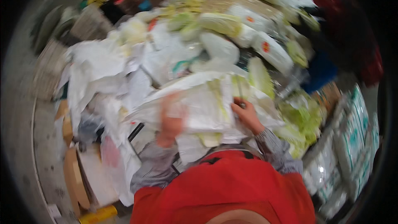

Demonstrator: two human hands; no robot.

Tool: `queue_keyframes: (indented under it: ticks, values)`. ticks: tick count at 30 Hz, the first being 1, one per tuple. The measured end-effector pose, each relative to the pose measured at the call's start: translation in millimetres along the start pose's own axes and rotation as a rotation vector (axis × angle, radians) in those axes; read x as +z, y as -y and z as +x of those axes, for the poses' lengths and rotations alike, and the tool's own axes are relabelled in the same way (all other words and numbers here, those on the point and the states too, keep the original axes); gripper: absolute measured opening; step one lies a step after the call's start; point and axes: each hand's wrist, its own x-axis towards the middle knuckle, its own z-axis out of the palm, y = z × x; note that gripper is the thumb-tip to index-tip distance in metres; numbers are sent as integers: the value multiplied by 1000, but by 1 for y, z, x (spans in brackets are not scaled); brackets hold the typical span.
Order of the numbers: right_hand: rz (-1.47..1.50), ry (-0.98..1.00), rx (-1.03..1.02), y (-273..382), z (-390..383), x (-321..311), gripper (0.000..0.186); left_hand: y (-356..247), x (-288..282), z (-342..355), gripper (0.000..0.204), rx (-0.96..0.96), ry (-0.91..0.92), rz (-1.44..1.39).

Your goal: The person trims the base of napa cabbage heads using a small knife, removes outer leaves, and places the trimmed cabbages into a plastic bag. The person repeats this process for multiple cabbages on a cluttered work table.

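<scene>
Left hand (171,118) blurred, right fingers (238,108) curled

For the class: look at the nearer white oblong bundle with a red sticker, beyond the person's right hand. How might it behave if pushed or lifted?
The white oblong bundle has rounded sides, so it may roll when pushed. It looks smooth, so could be slippery. Its plump shape suggests something firm and fairly weighty inside.

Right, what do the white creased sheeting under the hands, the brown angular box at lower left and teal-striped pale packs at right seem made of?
White creased sheeting: thin paper or plastic film, softly folded; blur leaves finish and material open.
Brown angular box: probably matt cardboard, given stiff, flat panels.
Teal-striped pale packs: likely glossy plastic, given wrinkles and bright glints.
</scene>
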Motion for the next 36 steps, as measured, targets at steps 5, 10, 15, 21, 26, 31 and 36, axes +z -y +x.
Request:
queue_keyframes:
  ticks: [5,10,15,21,26,31,36]
  values:
    - [31,-48,-65,0,-6,7,48,-27,67,-29,28,-384,681,-14]
    - [-31,39,-24,1,-9,3,53,-9,40,-44,34,-207,1048,2]
    - [-84,-10,-68,4,-5,18,40,12,57,-17,58,-722,363,-406]
    - [-94,-82,-185,14,-11,44,21,23,97,-6,59,-802,449,-580]
    - [315,229,-23,53,-35,72,19,39,76,-26,91,-1065,276,-1293]
    - [803,364,-33,90,-41,67,14,46,52,-67,93,-904,60,-1782]
    - [697,-59,88,62,-19,41,14,47,49,-71,64,-809,-294,-1600]
